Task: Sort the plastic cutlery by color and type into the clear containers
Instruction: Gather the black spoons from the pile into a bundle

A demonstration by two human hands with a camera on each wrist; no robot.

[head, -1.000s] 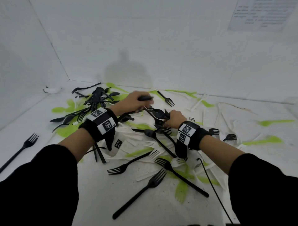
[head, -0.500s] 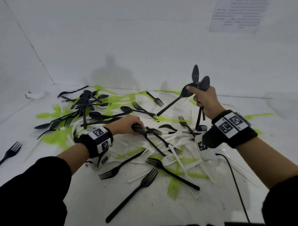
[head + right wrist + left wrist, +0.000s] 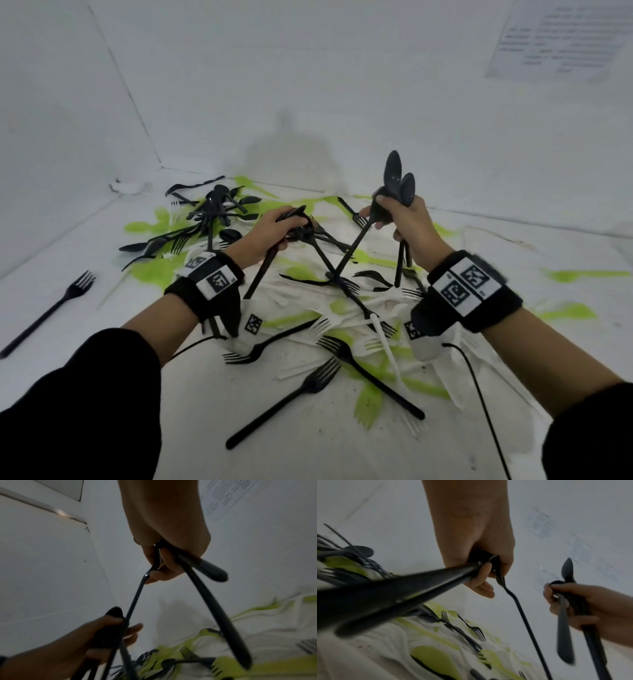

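Note:
My left hand [image 3: 289, 226] is lifted above the heap and grips a bunch of black spoons [image 3: 261, 270] by their bowl ends, handles hanging down. The same grip shows in the left wrist view, fingers [image 3: 483, 573] curled round the black spoons [image 3: 402, 595]. My right hand [image 3: 388, 216] grips another bunch of black spoons [image 3: 394, 171], bowls sticking up above the fist, handles slanting down toward the heap. In the right wrist view its fingers [image 3: 164, 561] wrap round those spoons [image 3: 214, 601]. The two hands are close together, their spoon handles crossing. Below them lies a mixed heap of cutlery [image 3: 342, 308].
A pile of black spoons [image 3: 215, 209] lies at the back left beside green pieces [image 3: 150, 270]. One black fork [image 3: 51, 308] lies alone at the left. Black forks [image 3: 284, 407] lie near me. A cable [image 3: 479, 394] trails from my right wrist. White walls close in.
My left hand has risen off the heap with black spoons in its grip. My right hand, still holding its spoons, has moved left and closer to the left hand.

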